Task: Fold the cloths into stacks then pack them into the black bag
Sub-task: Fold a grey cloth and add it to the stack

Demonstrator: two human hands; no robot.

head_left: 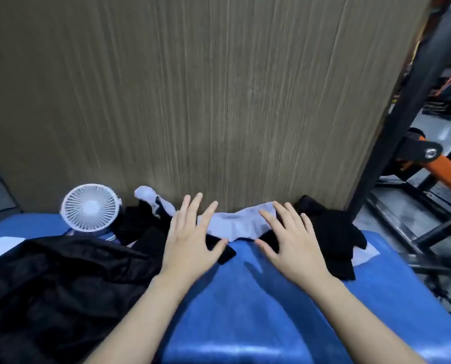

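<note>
A pale lavender-white cloth (234, 223) with black ends lies across the far edge of the blue table (245, 298), against a wooden panel. My left hand (190, 240) hovers over its left part with fingers spread, holding nothing. My right hand (292, 243) is spread the same way over its right part. A pile of black cloths (332, 237) sits just right of my right hand, with a white piece beneath it. More black and white cloths (150, 214) lie to the left. The black bag (56, 292) lies crumpled at the near left.
A small white desk fan (90, 207) stands at the back left beside the cloths. The tall wooden panel (192, 101) closes off the far side. A black metal frame (392, 114) and an orange bar (447, 174) stand off the table's right edge.
</note>
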